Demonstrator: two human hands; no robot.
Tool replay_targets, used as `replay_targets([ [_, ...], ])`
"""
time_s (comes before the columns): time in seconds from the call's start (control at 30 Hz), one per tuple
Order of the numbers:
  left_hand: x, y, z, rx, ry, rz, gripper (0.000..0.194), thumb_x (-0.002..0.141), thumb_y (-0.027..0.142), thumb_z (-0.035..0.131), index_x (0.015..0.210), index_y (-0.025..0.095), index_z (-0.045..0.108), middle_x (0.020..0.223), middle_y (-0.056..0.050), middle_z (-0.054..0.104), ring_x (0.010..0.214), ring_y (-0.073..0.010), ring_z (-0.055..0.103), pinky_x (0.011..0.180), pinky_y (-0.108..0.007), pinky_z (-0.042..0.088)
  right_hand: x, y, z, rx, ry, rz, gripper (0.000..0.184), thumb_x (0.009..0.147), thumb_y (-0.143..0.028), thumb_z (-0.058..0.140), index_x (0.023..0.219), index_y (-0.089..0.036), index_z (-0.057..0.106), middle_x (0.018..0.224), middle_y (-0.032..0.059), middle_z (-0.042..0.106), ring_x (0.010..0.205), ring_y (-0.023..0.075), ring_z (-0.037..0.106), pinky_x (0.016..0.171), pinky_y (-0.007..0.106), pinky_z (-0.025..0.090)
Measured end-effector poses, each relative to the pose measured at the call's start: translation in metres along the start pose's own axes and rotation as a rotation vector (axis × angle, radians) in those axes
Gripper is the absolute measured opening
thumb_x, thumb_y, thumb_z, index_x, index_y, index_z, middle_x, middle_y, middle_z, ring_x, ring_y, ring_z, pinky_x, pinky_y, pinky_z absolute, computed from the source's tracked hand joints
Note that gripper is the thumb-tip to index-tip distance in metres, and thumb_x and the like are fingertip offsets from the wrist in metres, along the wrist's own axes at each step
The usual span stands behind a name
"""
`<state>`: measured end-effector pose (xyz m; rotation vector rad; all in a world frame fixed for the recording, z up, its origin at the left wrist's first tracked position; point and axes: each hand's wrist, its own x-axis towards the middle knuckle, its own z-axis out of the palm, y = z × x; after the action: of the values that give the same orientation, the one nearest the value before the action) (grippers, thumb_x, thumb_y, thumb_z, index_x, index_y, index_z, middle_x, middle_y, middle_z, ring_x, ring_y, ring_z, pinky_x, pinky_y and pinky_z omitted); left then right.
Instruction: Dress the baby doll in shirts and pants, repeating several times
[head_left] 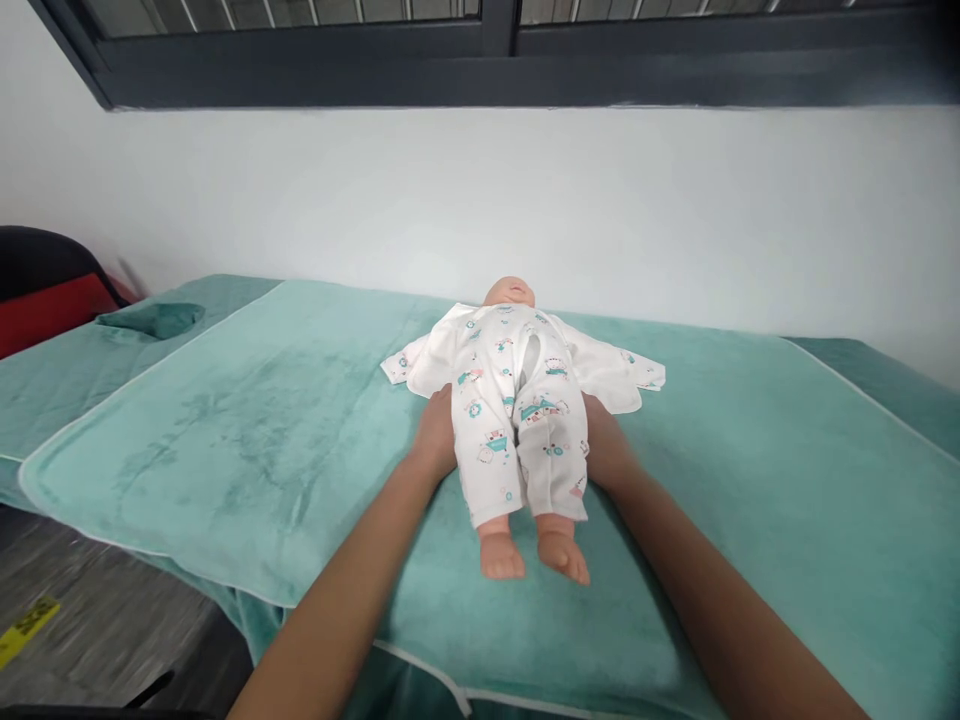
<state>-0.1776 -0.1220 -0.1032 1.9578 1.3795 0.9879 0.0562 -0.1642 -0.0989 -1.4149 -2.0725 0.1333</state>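
Observation:
A baby doll (511,290) lies on its back with its feet towards me and its head near the wall. White printed baby trousers (484,400) cover its legs and reach high over its front, with a slit showing between the legs. A white baby shirt (600,362) spreads out on both sides, sleeves stretched sideways. My left hand (436,435) rests against the trousers' left side. On the opposite side, my right hand (603,442) lies against the other trouser leg. The doll and its clothes hide the fingers of both hands. Bare doll feet (502,554) stick out below the cuffs.
A green plush cover (247,430) with pale piping lies over the bed under the doll. White wall (450,190) rises behind, below a dark window frame (300,75). A black and red object (56,300) stands far left. Yellow tape (28,630) marks the floor.

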Motion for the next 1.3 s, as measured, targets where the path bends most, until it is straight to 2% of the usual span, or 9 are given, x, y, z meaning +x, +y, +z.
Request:
replay_targets([
  [0.27, -0.042, -0.013, -0.018, 0.464, -0.035, 0.285, 0.02, 0.089, 0.019, 0.05, 0.101, 0.02, 0.066, 0.107, -0.012, 0.065, 0.105, -0.0273, 0.055, 0.091, -0.042, 0.047, -0.017, 0.003, -0.003, -0.033, 0.007, -0.173, 0.015, 0.08, -0.026, 0.053, 0.068, -0.02, 0.058, 0.076, 0.0065, 0.061, 0.076, 0.0229, 0.055, 0.069, 0.034, 0.04],
  [0.53, -0.053, -0.018, -0.026, 0.478, -0.083, 0.385, 0.021, 0.086, 0.016, 0.053, 0.101, 0.021, 0.068, 0.104, -0.011, 0.064, 0.103, -0.026, 0.054, 0.089, -0.041, 0.047, -0.052, -0.002, -0.003, -0.072, 0.019, -0.163, 0.023, 0.085, -0.012, 0.045, 0.092, -0.021, 0.065, 0.097, 0.0083, 0.066, 0.087, 0.0231, 0.056, 0.077, 0.037, 0.043],
  [0.63, -0.047, -0.022, -0.03, 0.344, -0.02, 0.347, 0.019, 0.091, 0.02, 0.048, 0.089, 0.02, 0.067, 0.097, -0.008, 0.065, 0.097, -0.0232, 0.055, 0.088, -0.039, 0.047, -0.059, 0.005, -0.005, -0.031, 0.113, -0.037, 0.02, 0.09, -0.017, 0.044, 0.092, -0.021, 0.064, 0.093, 0.0079, 0.065, 0.089, 0.0225, 0.057, 0.08, 0.037, 0.045],
  [0.7, -0.043, -0.025, -0.032, 0.285, 0.124, 0.245, 0.024, 0.094, 0.024, 0.044, 0.083, 0.02, 0.065, 0.092, -0.007, 0.065, 0.094, -0.0227, 0.055, 0.089, -0.039, 0.046, -0.06, 0.018, -0.007, -0.054, 0.291, 0.168, 0.019, 0.092, -0.026, 0.046, 0.099, -0.02, 0.063, 0.102, 0.01, 0.065, 0.099, 0.0245, 0.057, 0.086, 0.038, 0.046],
  [0.77, -0.039, -0.028, -0.032, 0.277, 0.311, 0.104, 0.025, 0.095, 0.027, 0.043, 0.083, 0.02, 0.064, 0.094, -0.008, 0.064, 0.097, -0.024, 0.055, 0.092, -0.041, 0.045, -0.056, 0.036, -0.009, -0.115, 0.421, 0.419, 0.032, 0.09, -0.038, 0.052, 0.111, -0.017, 0.061, 0.114, 0.0148, 0.063, 0.108, 0.0288, 0.056, 0.092, 0.043, 0.045],
  [0.9, -0.033, -0.031, -0.027, 0.35, 0.479, -0.018, 0.02, 0.091, 0.023, 0.046, 0.1, 0.018, 0.063, 0.111, -0.012, 0.061, 0.11, -0.0276, 0.053, 0.098, -0.043, 0.044, -0.037, 0.064, -0.014, -0.196, 0.312, 0.718, 0.059, 0.085, -0.052, 0.054, 0.128, -0.011, 0.055, 0.125, 0.0205, 0.06, 0.115, 0.0347, 0.054, 0.097, 0.049, 0.042],
  [1.03, -0.032, -0.031, -0.023, 0.439, 0.475, -0.026, 0.022, 0.089, 0.021, 0.048, 0.106, 0.017, 0.062, 0.119, -0.014, 0.06, 0.116, -0.0305, 0.052, 0.1, -0.045, 0.043, -0.014, 0.078, -0.025, -0.133, 0.212, 0.836, 0.06, 0.078, -0.052, 0.061, 0.123, -0.013, 0.056, 0.118, 0.0179, 0.064, 0.11, 0.0352, 0.057, 0.094, 0.048, 0.043],
  [1.2, -0.03, -0.03, -0.02, 0.487, 0.48, -0.067, 0.024, 0.09, 0.023, 0.047, 0.109, 0.017, 0.06, 0.124, -0.014, 0.06, 0.119, -0.0321, 0.053, 0.098, -0.047, 0.042, -0.002, 0.082, -0.044, 0.165, 0.149, 0.839, 0.035, 0.065, -0.038, 0.069, 0.093, -0.016, 0.064, 0.093, 0.0117, 0.067, 0.096, 0.0332, 0.061, 0.087, 0.046, 0.047],
  [1.3, -0.027, -0.029, -0.017, 0.524, 0.491, -0.114, 0.026, 0.092, 0.024, 0.045, 0.112, 0.016, 0.059, 0.131, -0.016, 0.057, 0.122, -0.0328, 0.052, 0.099, -0.049, 0.041, 0.002, 0.07, -0.057, 0.596, 0.187, 0.731, 0.033, 0.071, -0.037, 0.063, 0.098, -0.018, 0.063, 0.093, 0.0086, 0.068, 0.089, 0.0278, 0.064, 0.078, 0.039, 0.053],
])
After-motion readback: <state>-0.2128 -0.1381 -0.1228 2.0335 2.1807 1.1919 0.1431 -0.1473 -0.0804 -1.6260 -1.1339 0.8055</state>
